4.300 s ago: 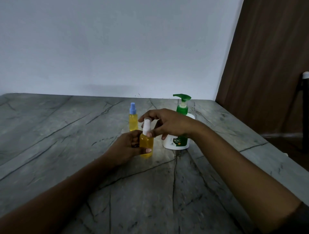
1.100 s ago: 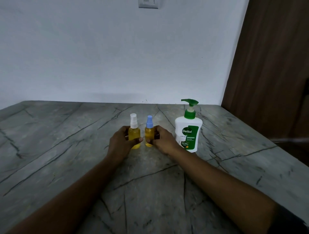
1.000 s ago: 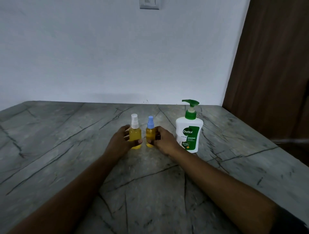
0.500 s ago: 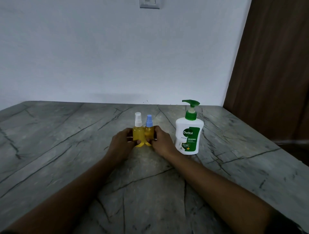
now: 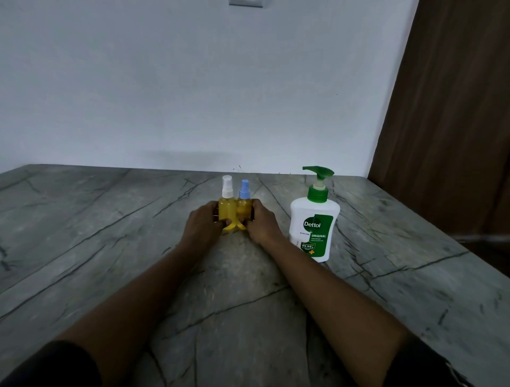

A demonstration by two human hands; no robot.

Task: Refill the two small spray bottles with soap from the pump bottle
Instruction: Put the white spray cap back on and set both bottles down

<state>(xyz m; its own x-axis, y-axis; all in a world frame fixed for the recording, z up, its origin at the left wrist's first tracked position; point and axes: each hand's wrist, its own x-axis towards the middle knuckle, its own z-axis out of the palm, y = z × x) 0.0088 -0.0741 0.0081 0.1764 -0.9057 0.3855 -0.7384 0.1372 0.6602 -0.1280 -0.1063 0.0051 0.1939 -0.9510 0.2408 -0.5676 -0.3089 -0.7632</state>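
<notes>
Two small spray bottles full of yellow liquid stand upright and touching on the grey marble table [image 5: 110, 248]. The white-capped spray bottle [image 5: 227, 205] is on the left, and my left hand [image 5: 204, 223] grips it from the left side. The blue-capped spray bottle [image 5: 244, 204] is on the right, and my right hand [image 5: 260, 223] grips it from the right side. The white pump bottle [image 5: 314, 223] with a green pump and label stands upright to the right of my right hand, apart from it.
A white wall runs along the back edge of the table. A brown wooden door [image 5: 455, 124] is at the right, beyond the table's right edge. A switch plate [image 5: 245, 2] shows at the top of the wall.
The two spray bottles have been pushed together until they touch and slid a little away from me. Both hands still hold them. The pump bottle has not moved.
</notes>
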